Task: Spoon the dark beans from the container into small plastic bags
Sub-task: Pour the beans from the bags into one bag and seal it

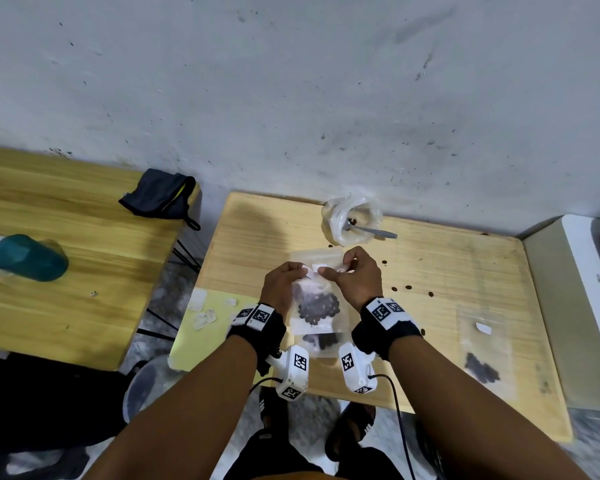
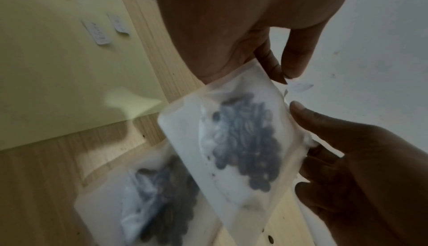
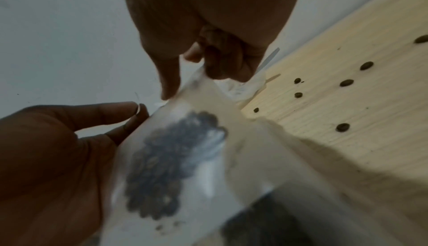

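A small clear plastic bag (image 1: 317, 306) with dark beans at its bottom hangs just above the wooden table (image 1: 430, 265). My left hand (image 1: 303, 270) pinches its top left edge and my right hand (image 1: 329, 270) pinches its top right edge. The left wrist view shows the bag (image 2: 231, 140) between the left fingers (image 2: 275, 67) and the right hand (image 2: 347, 158). In the right wrist view the right fingers (image 3: 220, 63) grip the bag's (image 3: 173, 158) top. The container (image 1: 352, 220), lined with plastic, stands at the back with a spoon (image 1: 371, 231) in it.
A second filled bag (image 1: 321, 341) lies under the held one, a third (image 1: 482, 365) at the right. Loose beans (image 1: 407, 287) dot the table. A yellow sheet (image 1: 205, 317) with paper labels lies at the left edge. A second table (image 1: 84, 237) stands further left.
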Demonstrator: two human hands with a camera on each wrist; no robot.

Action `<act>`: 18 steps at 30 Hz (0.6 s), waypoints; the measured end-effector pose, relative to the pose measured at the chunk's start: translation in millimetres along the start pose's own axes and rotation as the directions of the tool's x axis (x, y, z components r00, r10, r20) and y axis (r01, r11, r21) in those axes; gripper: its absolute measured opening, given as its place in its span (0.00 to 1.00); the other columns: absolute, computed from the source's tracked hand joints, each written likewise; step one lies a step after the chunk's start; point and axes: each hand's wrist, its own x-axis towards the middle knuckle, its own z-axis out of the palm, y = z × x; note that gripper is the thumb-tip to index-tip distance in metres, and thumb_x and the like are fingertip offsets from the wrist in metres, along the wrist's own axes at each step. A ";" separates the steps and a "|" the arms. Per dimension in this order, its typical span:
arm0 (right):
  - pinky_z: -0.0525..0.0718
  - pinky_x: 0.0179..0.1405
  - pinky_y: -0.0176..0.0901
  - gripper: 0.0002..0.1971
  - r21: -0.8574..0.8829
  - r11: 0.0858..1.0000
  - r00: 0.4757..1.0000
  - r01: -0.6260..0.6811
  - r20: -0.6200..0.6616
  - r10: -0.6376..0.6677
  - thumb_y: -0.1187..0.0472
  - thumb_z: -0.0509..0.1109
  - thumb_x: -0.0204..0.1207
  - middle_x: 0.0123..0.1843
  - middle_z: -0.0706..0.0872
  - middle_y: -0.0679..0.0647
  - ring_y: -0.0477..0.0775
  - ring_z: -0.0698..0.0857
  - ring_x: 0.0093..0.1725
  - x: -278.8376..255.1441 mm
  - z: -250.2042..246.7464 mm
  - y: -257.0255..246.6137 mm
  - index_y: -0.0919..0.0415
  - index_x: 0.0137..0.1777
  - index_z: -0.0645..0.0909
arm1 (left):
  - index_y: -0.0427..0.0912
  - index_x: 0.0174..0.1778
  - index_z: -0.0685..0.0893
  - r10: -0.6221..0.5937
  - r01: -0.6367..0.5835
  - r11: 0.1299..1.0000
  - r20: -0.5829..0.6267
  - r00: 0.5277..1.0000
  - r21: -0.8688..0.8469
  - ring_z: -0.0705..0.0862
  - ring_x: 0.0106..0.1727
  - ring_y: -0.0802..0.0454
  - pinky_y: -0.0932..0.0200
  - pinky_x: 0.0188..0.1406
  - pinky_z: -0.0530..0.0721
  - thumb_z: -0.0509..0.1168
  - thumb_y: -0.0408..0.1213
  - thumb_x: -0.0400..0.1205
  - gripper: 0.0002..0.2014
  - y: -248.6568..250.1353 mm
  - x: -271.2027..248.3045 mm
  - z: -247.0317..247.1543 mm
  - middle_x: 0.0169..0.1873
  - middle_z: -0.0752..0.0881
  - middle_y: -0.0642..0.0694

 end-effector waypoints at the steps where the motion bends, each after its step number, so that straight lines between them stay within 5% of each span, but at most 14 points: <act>1: 0.77 0.41 0.42 0.19 0.036 0.999 1.000 0.020 0.018 -0.021 0.56 0.86 0.61 0.34 0.78 0.49 0.50 0.77 0.35 -0.6 0.0 2.4 0.54 0.37 0.75 | 0.39 0.35 0.82 0.008 -0.008 1.000 -0.016 1.000 -0.002 0.82 0.37 0.47 0.58 0.40 0.79 0.67 0.23 0.74 0.07 0.3 -0.2 -1.2 0.35 0.84 0.42; 4: 0.77 0.40 0.37 0.10 0.060 0.998 0.992 -0.005 0.125 -0.003 0.66 0.83 0.65 0.36 0.78 0.51 0.48 0.77 0.36 -4.3 -3.5 9.4 0.57 0.39 0.84 | 0.39 0.34 0.83 0.006 -0.008 0.998 -0.028 1.000 -0.069 0.83 0.36 0.46 0.56 0.41 0.81 0.68 0.23 0.73 0.07 2.1 0.2 -3.9 0.33 0.85 0.43; 8: 0.76 0.31 0.33 0.09 0.027 0.998 0.956 -0.059 0.291 0.048 0.72 0.80 0.66 0.30 0.79 0.53 0.45 0.77 0.27 -8.9 -9.7 16.1 0.58 0.41 0.87 | 0.38 0.36 0.83 -0.005 -0.001 0.995 -0.062 0.998 -0.097 0.83 0.33 0.46 0.57 0.35 0.80 0.68 0.23 0.74 0.06 3.1 1.0 -5.5 0.33 0.86 0.42; 14: 0.73 0.28 0.32 0.11 0.130 0.985 0.990 -0.116 0.098 0.104 0.70 0.80 0.68 0.31 0.76 0.50 0.40 0.73 0.23 -2.3 -27.7 24.0 0.53 0.43 0.88 | 0.45 0.35 0.86 -0.012 0.021 0.990 -0.071 0.997 0.137 0.80 0.35 0.50 0.57 0.40 0.78 0.72 0.29 0.75 0.07 -5.6 1.7 2.6 0.35 0.86 0.47; 18: 0.80 0.29 0.29 0.10 0.043 0.995 0.989 -0.095 0.122 0.089 0.72 0.78 0.70 0.34 0.84 0.52 0.47 0.81 0.30 -4.4 -59.2 31.3 0.59 0.47 0.88 | 0.38 0.42 0.88 0.043 -0.026 0.960 -0.054 0.998 0.280 0.80 0.32 0.55 0.65 0.31 0.78 0.73 0.28 0.75 0.03 -18.7 -3.1 29.5 0.34 0.86 0.47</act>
